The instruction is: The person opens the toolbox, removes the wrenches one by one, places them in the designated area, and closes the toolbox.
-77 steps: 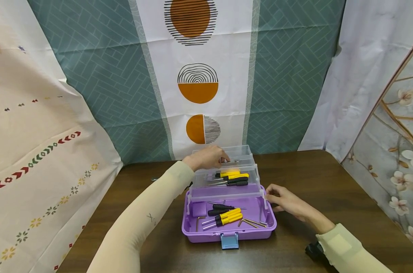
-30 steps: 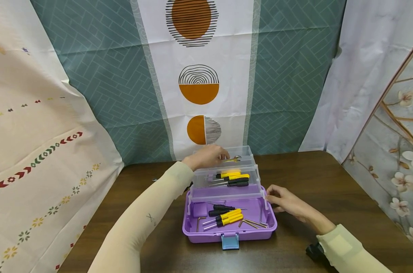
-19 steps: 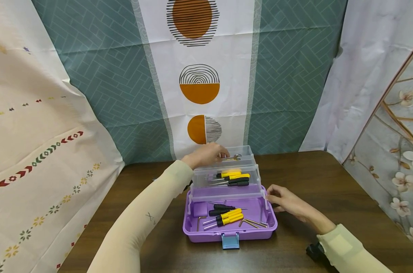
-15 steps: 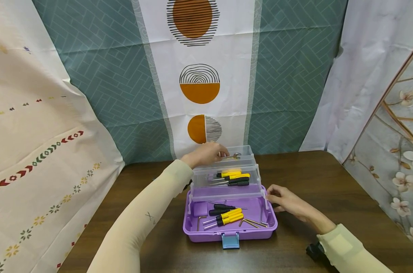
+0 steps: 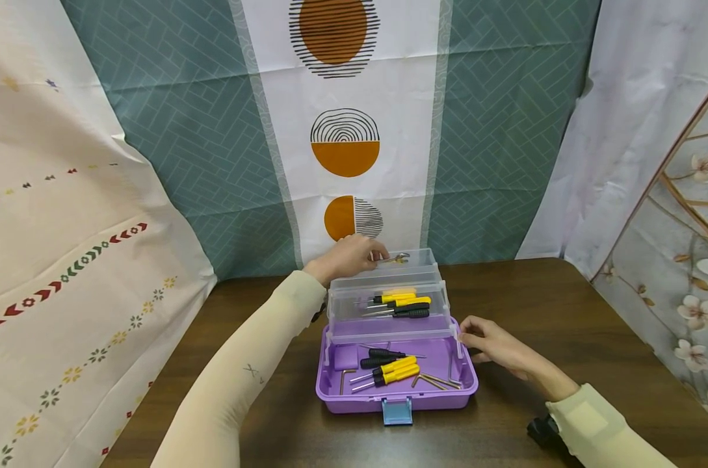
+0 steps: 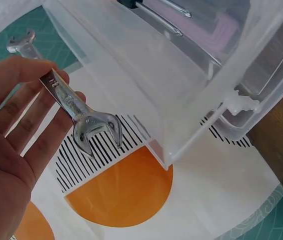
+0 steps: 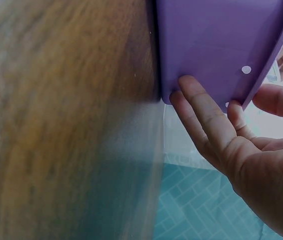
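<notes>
My left hand (image 5: 350, 255) pinches a silver open-ended wrench (image 6: 89, 117) between thumb and fingers, above the upper clear tray (image 5: 383, 280) of a purple toolbox (image 5: 354, 404). In the left wrist view the wrench's forked end points toward the clear plastic wall. My right hand (image 7: 241, 145) holds the toolbox's right side, thumb at the rim and fingers against the outer wall. Several yellow and black screwdrivers (image 5: 413, 303) lie in the lower clear tray. More screwdrivers (image 5: 399, 372) and some hex keys (image 5: 433, 382) lie in the purple base.
The toolbox stands open on a dark wooden table (image 5: 523, 292), its blue latch (image 5: 397, 413) hanging at the front. A patterned cloth backdrop (image 5: 494, 130) rises close behind it. Fabric hangs along the left and right sides too.
My left hand has lifted the wrench upward and slightly left, from within the upper tray to above it. The right hand stays on the toolbox's side.
</notes>
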Demonstrator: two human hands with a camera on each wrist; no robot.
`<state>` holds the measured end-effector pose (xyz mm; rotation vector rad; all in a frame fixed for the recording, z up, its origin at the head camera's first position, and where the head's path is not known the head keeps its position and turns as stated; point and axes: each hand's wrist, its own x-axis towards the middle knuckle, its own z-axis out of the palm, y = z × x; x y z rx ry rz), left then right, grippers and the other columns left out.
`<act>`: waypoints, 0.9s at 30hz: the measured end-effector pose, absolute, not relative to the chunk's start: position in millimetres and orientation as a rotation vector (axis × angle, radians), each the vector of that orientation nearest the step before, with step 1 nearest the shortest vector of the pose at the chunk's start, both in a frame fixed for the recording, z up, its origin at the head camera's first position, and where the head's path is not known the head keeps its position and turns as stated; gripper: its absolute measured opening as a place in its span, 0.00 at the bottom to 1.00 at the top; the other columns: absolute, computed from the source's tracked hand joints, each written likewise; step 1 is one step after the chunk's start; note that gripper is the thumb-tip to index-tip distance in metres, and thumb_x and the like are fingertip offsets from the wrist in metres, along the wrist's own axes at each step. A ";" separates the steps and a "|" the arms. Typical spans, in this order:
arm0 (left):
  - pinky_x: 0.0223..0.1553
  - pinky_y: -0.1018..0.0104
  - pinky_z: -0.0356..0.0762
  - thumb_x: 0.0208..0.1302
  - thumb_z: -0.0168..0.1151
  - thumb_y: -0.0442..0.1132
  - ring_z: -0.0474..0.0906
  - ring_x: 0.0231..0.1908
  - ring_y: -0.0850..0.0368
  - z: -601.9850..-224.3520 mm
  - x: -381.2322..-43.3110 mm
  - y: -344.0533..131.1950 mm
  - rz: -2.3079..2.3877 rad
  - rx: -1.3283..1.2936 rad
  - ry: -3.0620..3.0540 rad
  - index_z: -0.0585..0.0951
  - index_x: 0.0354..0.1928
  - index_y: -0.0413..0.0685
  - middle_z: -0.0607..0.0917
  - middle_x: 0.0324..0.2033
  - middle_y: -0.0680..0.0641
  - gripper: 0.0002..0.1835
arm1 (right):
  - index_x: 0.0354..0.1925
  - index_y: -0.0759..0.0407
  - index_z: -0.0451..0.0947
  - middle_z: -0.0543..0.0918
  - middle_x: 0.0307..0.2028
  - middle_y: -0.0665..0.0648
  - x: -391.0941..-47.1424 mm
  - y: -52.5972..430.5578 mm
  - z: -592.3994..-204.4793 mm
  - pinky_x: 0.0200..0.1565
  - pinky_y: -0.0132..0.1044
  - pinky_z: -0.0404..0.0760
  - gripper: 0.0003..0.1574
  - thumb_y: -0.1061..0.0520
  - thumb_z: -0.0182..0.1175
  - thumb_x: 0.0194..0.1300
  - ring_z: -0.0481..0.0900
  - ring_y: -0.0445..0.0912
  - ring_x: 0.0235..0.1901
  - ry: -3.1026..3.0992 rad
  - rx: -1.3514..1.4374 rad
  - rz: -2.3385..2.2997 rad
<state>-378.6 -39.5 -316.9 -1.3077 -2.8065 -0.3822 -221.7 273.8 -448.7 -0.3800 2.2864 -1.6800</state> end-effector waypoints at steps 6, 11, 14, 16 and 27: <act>0.50 0.60 0.83 0.70 0.65 0.31 0.85 0.45 0.54 -317.0 -378.2 -45.4 -0.402 -1.274 -2.784 0.89 0.54 0.49 0.90 0.44 0.47 0.14 | 0.53 0.69 0.69 0.72 0.60 0.71 -221.7 274.8 -447.7 0.53 0.58 0.85 0.16 0.56 0.55 0.80 0.75 0.67 0.62 2.287 -0.390 -1.680; 0.51 0.60 0.83 0.70 0.67 0.31 0.86 0.45 0.54 -317.1 -378.2 -48.4 -0.410 -1.262 -2.745 0.90 0.53 0.49 0.91 0.45 0.49 0.13 | 0.52 0.69 0.69 0.72 0.59 0.71 -222.1 275.5 -447.7 0.52 0.58 0.85 0.16 0.56 0.55 0.80 0.76 0.63 0.60 2.282 -0.389 -1.689; 0.51 0.59 0.83 0.69 0.67 0.31 0.86 0.45 0.53 -317.1 -378.4 -50.5 -0.421 -1.257 -2.746 0.90 0.53 0.48 0.91 0.46 0.46 0.13 | 0.53 0.69 0.69 0.72 0.58 0.71 -222.1 276.0 -447.9 0.52 0.57 0.85 0.16 0.56 0.54 0.80 0.77 0.62 0.59 2.278 -0.392 -1.689; 0.52 0.59 0.83 0.69 0.67 0.30 0.86 0.46 0.53 -317.0 -378.6 -52.3 -0.428 -1.255 -2.749 0.89 0.53 0.47 0.90 0.47 0.45 0.13 | 0.53 0.70 0.69 0.72 0.59 0.72 -222.0 276.3 -447.9 0.52 0.56 0.85 0.16 0.56 0.54 0.80 0.77 0.63 0.60 2.276 -0.396 -1.689; 0.50 0.58 0.83 0.70 0.65 0.30 0.85 0.45 0.53 -316.7 -379.4 -71.8 -0.352 -1.167 -2.710 0.90 0.53 0.50 0.91 0.46 0.49 0.14 | 0.53 0.68 0.69 0.72 0.60 0.70 -222.2 273.2 -449.2 0.52 0.56 0.85 0.16 0.56 0.55 0.80 0.76 0.64 0.61 2.282 -0.369 -1.688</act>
